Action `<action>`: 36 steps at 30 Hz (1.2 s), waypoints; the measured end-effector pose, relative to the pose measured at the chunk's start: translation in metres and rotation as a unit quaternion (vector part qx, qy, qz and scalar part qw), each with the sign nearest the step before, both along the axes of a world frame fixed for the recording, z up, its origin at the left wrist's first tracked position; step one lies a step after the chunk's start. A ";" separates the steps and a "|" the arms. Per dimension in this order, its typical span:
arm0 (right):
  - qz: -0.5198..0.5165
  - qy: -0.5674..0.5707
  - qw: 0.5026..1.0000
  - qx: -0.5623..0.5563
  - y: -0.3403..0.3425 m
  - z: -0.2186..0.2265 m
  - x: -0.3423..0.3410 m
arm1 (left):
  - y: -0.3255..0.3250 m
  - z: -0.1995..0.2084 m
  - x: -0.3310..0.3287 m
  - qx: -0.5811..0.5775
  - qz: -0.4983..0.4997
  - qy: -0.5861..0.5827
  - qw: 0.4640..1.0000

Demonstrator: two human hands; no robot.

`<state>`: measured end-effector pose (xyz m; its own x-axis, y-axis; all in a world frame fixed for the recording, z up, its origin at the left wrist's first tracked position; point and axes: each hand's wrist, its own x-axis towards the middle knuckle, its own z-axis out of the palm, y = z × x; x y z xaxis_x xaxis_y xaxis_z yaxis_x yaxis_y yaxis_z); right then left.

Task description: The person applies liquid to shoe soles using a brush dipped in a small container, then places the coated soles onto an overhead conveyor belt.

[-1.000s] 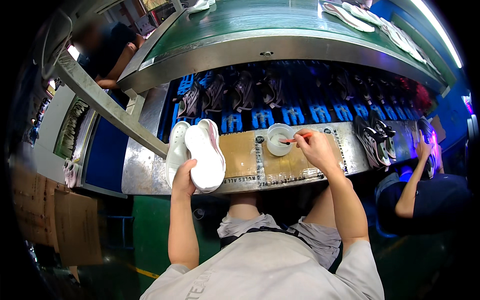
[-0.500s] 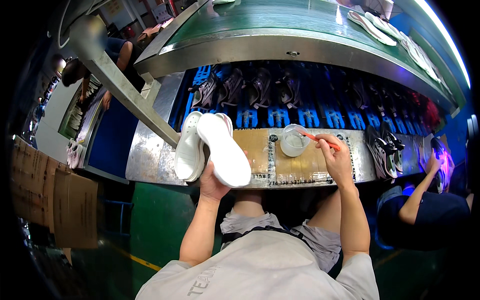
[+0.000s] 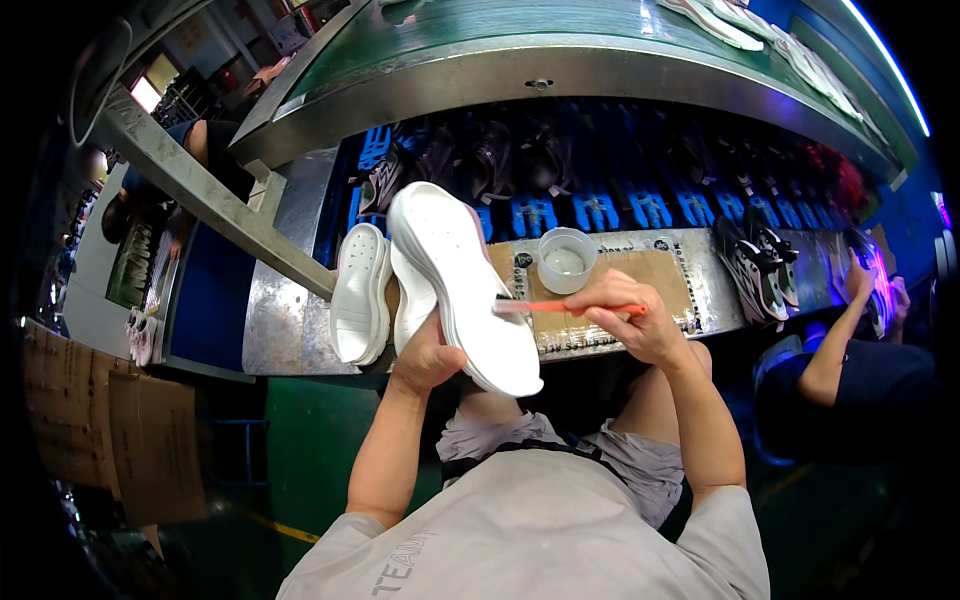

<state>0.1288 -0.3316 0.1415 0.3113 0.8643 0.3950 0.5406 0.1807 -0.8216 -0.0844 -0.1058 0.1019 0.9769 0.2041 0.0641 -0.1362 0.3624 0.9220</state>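
Observation:
My left hand (image 3: 430, 358) grips a white shoe sole (image 3: 462, 290) by its side, tilted up over the bench edge. Another white sole (image 3: 412, 300) shows partly behind it; whether my hand holds that one too is hidden. Between the fingers of my right hand (image 3: 632, 312) is a brush with an orange handle (image 3: 560, 306). Its dark bristles meet the inner face of the held sole near the middle. Behind my right hand stands a translucent plastic cup (image 3: 566, 261) with cloudy liquid, on taped cardboard (image 3: 640, 290).
White soles (image 3: 360, 295) stand at the left on the metal bench (image 3: 285, 335). A slanted metal post (image 3: 220, 205) rises beside them. Dark shoes (image 3: 750, 265) sit at the right, others on blue racks (image 3: 597, 208) under a green conveyor (image 3: 480, 35). Co-workers are at both sides.
The brush has moved left from the cup onto the held sole. My left hand has raised and turned that sole, showing its inside. The view has shifted slightly.

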 end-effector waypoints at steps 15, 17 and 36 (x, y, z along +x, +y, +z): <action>-0.053 0.289 0.956 -0.022 -0.028 -0.007 -0.045 | -0.018 0.044 0.014 0.421 0.171 -0.098 0.886; -0.023 0.299 0.954 -0.016 -0.035 -0.003 -0.051 | -0.016 0.031 0.021 0.418 0.151 -0.103 0.890; -0.036 0.377 0.925 0.034 -0.050 0.068 -0.102 | 0.019 -0.005 0.037 0.618 0.254 -0.163 0.726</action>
<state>0.0267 -0.3821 0.2096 0.5758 0.8121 0.0946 -0.1690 0.2314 -0.9581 -0.0470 -0.0873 0.0969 0.6867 0.1221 0.7167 -0.2471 -0.8879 0.3880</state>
